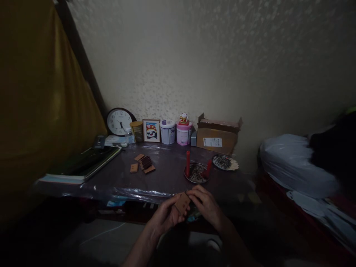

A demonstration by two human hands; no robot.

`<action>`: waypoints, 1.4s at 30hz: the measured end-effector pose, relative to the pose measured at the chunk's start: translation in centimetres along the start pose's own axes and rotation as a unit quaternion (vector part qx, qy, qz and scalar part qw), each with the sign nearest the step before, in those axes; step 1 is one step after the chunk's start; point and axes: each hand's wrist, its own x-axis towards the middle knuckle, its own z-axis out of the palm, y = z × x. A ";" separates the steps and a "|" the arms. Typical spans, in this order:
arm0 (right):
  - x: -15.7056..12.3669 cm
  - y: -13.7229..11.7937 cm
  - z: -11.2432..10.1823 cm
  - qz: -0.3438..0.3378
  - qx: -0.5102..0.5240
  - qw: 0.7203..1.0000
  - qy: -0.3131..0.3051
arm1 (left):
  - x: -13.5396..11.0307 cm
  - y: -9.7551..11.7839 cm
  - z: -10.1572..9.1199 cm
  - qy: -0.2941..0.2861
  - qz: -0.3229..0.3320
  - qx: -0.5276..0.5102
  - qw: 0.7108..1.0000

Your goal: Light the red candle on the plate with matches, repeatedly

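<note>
A dark table [167, 167] is spanning mid-frame, a cardboard box [230, 142] is standing right of centre, and down at lower centre the left hand [167, 215] is gripping a small brown card [182, 204], thumb and fingers pinching! The right hand [207, 205] is bunching its fingertips at the card's upper right edge; whether they're pinching, I can't tell.

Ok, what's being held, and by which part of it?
A small flat brown piece, held by its sides in the left grip; the right grip is at its upper-right edge, pinching or just touching, I can't tell.
</note>
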 end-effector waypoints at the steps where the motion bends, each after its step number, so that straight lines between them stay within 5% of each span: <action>1: 0.0 0.0 -0.1 0.001 0.001 1.000 -0.005 | 0.0 0.0 0.0 0.002 -0.001 0.002 1.000; 11: -0.1 -0.2 -0.6 -0.008 -0.034 0.999 -0.034 | 0.0 -0.2 0.1 0.000 -0.011 0.019 1.000; 19: 0.0 0.7 -0.7 0.001 -0.080 0.996 0.033 | 0.1 0.0 -0.5 -0.055 0.038 0.021 0.998; 25: 0.3 1.4 -0.7 0.053 0.016 0.992 0.112 | -0.2 0.1 -0.2 -0.069 0.054 0.033 0.996; 42: 0.3 0.5 -0.4 0.100 0.063 0.984 0.132 | -0.6 0.3 0.8 -0.086 0.075 0.026 0.993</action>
